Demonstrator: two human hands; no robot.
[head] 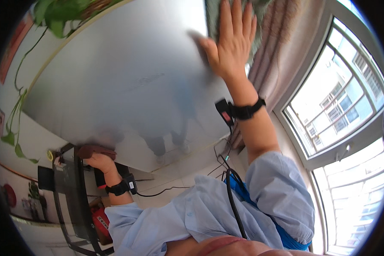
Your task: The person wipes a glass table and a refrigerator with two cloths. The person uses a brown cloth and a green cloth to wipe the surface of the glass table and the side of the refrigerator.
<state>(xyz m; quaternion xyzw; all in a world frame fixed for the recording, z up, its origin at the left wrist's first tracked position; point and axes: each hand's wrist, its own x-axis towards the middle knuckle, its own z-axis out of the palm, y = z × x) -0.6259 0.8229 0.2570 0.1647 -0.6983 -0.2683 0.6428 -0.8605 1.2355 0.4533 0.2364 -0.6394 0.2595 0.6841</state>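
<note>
A large glossy silver-grey panel, perhaps the side of a refrigerator, fills the space before me and reflects a blurred figure. My left hand holds a folded brown cloth at the panel's lower left edge; a brownish reflection shows just above it. Raised high, my right hand has its fingers spread and its back towards me. Its fingers lie over a grey-green fabric along the panel's right edge, and the thumb reaches over the panel. Whether that palm presses on the fabric cannot be made out.
A trailing green plant hangs over the panel's top left. Left stands a black-framed rack with a red item. Right are a pinkish curtain and a barred window. Black cables run from my wristbands and past my chest.
</note>
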